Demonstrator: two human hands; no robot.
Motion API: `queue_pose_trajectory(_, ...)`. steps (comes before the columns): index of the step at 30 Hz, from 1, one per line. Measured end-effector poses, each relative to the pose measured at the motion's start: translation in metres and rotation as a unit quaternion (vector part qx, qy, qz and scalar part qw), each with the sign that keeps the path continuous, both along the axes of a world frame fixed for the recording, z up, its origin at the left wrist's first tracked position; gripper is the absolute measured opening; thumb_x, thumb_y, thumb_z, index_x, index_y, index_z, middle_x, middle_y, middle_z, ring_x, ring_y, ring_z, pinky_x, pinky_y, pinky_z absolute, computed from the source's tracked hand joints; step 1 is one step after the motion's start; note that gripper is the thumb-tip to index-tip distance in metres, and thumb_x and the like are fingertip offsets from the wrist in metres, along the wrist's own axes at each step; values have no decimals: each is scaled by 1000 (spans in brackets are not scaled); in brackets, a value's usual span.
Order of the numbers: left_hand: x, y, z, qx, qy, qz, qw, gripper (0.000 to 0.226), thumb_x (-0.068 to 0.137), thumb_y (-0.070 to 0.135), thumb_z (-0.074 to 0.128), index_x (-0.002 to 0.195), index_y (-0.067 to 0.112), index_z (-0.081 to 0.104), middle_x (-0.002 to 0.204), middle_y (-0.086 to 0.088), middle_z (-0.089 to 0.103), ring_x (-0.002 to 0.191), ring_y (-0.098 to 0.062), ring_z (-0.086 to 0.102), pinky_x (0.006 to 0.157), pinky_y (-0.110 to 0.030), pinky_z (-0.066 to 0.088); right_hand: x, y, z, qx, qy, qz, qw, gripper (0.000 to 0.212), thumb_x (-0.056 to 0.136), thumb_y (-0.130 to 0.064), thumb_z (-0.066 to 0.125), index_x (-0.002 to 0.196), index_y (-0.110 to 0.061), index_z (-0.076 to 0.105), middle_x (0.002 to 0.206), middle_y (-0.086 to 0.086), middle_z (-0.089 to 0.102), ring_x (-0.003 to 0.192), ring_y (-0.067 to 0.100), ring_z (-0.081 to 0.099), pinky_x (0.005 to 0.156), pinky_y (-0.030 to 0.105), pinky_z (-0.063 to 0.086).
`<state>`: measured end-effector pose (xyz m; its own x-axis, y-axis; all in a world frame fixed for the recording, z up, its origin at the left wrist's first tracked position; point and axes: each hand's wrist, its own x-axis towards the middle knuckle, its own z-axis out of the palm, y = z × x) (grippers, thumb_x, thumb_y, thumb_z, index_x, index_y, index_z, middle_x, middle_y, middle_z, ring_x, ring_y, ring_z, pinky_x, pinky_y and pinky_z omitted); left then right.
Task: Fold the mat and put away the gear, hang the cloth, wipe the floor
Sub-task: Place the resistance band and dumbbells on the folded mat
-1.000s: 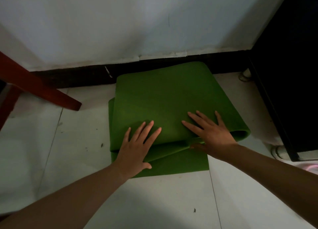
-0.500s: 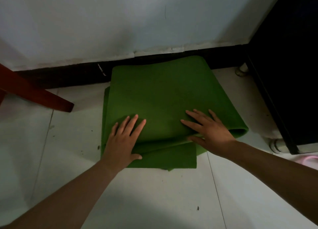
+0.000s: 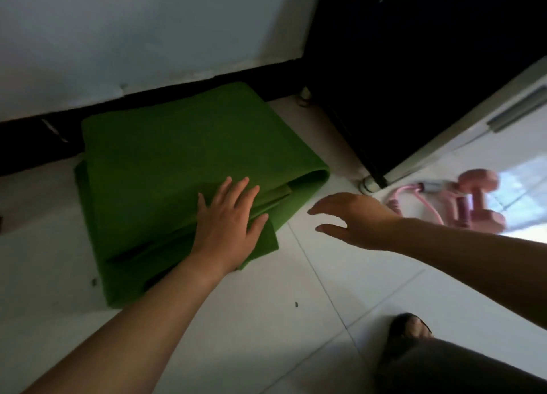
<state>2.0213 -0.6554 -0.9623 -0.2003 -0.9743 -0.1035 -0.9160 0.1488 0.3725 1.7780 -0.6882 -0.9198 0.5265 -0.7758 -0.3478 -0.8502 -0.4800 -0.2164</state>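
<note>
A green mat (image 3: 165,162), folded into several layers, lies on the white tile floor against the dark baseboard. My left hand (image 3: 228,219) rests flat on its near right part, fingers straight. My right hand (image 3: 352,219) hovers over the bare floor to the right of the mat, fingers relaxed and apart, holding nothing. Pink dumbbells (image 3: 473,204) and a pink cord (image 3: 414,198) lie on the floor further right.
A black cabinet (image 3: 414,77) on small feet stands at the right, close to the mat's far corner. The white wall (image 3: 142,29) runs behind. My sandalled foot (image 3: 411,331) and dark trouser leg sit at the bottom right.
My right hand has lifted off the mat and moved right over the floor. My left hand slid right along the mat. The view swung right, revealing the dumbbells.
</note>
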Motion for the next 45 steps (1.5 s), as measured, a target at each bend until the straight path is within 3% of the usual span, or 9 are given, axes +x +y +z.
queue_pose_trajectory(3,-33,-11,1,-6,48,-57,997,55,94,51,28,143,26,30,154,5,21,144,-17,10,114,-55,9,-35,21,16,12,47,-62,997,41,91,-51,45,130,-41,45,135,-22,46,101,-6,45,90,14,34)
queue_pose_trajectory(5,-56,-13,1,21,100,-86,991,58,92,51,31,142,22,32,151,1,30,141,-19,19,115,-46,16,-61,35,24,19,69,-95,993,42,90,-51,47,130,-40,45,135,-20,47,113,0,49,101,24,37)
queue_pose_trajectory(7,-77,-9,2,74,164,-96,979,55,95,46,38,142,19,32,148,-2,35,137,-20,28,113,-36,24,-86,50,31,43,91,-120,988,44,90,-50,48,132,-37,44,136,-18,46,121,4,46,99,18,33)
queue_pose_trajectory(10,-96,1,0,125,182,-133,966,54,95,41,42,143,19,30,149,-1,34,136,-18,31,111,-33,27,-120,74,33,68,131,-129,981,48,91,-50,46,135,-35,41,139,-14,45,124,7,45,105,24,35)
queue_pose_trajectory(22,-106,21,6,155,114,-183,964,51,96,38,42,143,23,28,149,5,32,136,-12,28,109,-23,22,-154,103,0,104,111,-132,979,48,93,-48,45,138,-33,37,139,-12,44,110,7,50,93,20,34)
queue_pose_trajectory(27,-132,10,13,144,20,-256,956,53,96,42,40,144,25,27,148,7,31,136,-12,28,112,-29,25,-197,103,-5,87,141,-72,984,49,94,-46,42,140,-31,34,149,-9,29,132,11,34,106,28,31)
queue_pose_trajectory(33,-177,-7,20,129,-110,-314,934,53,95,47,38,144,30,24,148,12,30,136,-8,27,111,-29,23,-252,81,-16,47,128,-61,989,50,94,-45,44,140,-30,34,151,-5,24,131,17,37,104,32,37)
queue_pose_trajectory(40,-270,-31,16,118,-138,-270,945,52,94,43,41,142,27,28,148,8,33,134,-13,32,109,-33,30,-294,39,-57,23,56,-45,997,51,91,-40,52,138,-28,37,149,-2,31,136,17,30,108,41,35)
queue_pose_trajectory(45,-324,-39,-12,198,-137,-205,949,54,95,40,43,143,23,28,148,2,32,133,-20,33,106,-41,35,-298,23,-97,34,16,-80,996,50,88,-34,58,135,-24,43,136,1,46,127,21,39,100,47,41)
